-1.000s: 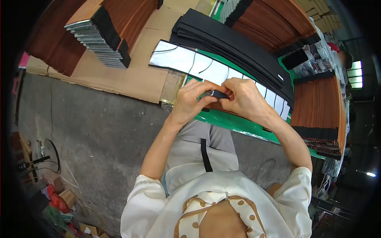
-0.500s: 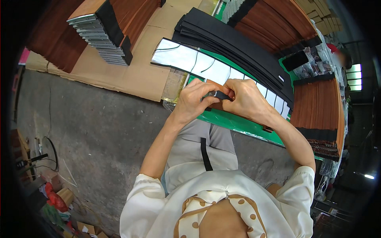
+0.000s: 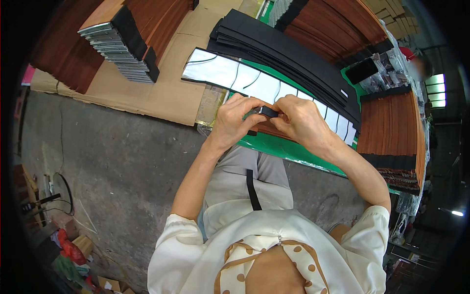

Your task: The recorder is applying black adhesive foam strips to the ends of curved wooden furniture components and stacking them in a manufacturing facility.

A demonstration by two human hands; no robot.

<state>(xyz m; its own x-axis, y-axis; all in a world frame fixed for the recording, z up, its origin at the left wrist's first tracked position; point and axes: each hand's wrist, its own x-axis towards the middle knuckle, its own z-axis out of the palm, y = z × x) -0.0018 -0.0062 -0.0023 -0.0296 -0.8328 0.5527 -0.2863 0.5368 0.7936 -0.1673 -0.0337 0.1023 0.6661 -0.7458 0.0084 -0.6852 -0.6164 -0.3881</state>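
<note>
My left hand (image 3: 232, 119) and my right hand (image 3: 304, 119) meet above the near edge of the work table. Between their fingertips they pinch a small black block-like piece (image 3: 269, 111) with a pale end facing left. I cannot make out exactly what it is; the fingers cover part of it. Beneath the hands lies a reddish-brown wood-coloured panel (image 3: 271, 129), mostly hidden by them. Just beyond, a long white strip (image 3: 267, 87) with black edges carries several thin black strands across it.
A stack of long black sheets (image 3: 289, 49) lies behind the white strip on the green table cover (image 3: 274, 146). Brown panels with black ends (image 3: 391, 128) are piled at the right. Further stacked panels (image 3: 125, 49) rest on cardboard (image 3: 171, 98) at the left.
Both hands have shifted slightly, and the small black piece in them sits a little higher in view, more level. The surroundings have slid slightly left with the view.
</note>
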